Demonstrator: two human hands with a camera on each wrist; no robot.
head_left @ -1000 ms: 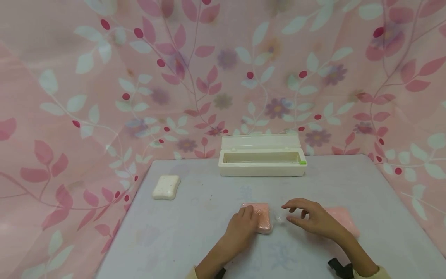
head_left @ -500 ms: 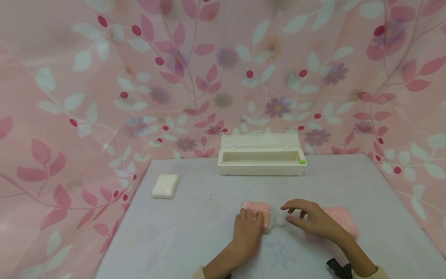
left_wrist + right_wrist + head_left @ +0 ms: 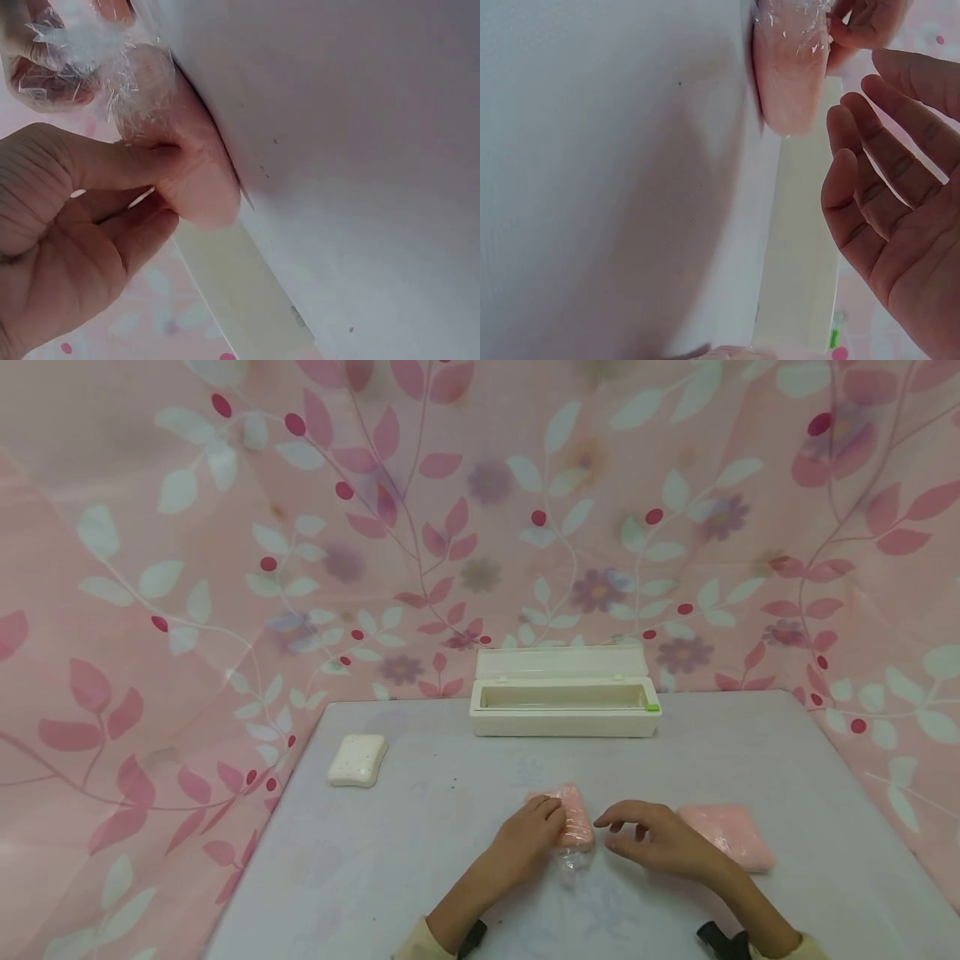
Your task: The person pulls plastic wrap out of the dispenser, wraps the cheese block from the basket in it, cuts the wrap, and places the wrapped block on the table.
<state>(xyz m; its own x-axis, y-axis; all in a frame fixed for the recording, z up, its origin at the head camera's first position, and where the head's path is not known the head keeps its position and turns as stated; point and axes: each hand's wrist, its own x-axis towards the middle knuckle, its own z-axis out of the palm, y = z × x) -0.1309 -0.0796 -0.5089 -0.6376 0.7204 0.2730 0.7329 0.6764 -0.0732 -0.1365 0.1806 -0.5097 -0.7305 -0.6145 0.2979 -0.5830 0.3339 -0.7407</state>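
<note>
A pink bar of soap in clear plastic film lies at the middle front of the table. Its loose film end points toward me. My left hand pinches the bar's left side; in the left wrist view the thumb and fingers grip the soap near one end, below the crumpled film. Just to the right, my right hand hovers with relaxed, slightly bent fingers. The right wrist view shows a gap between that hand and the wrapped soap.
Behind the right hand lies another pink bar with a shiny surface. A white bar sits at the far left. At the back stands a long white box with its lid raised and a green tab. Floral cloth hangs behind the table.
The wrapped soap has turned, so its loose film end swung from the right side toward me. My left hand has turned with it. My right hand has shifted slightly left and nearer.
</note>
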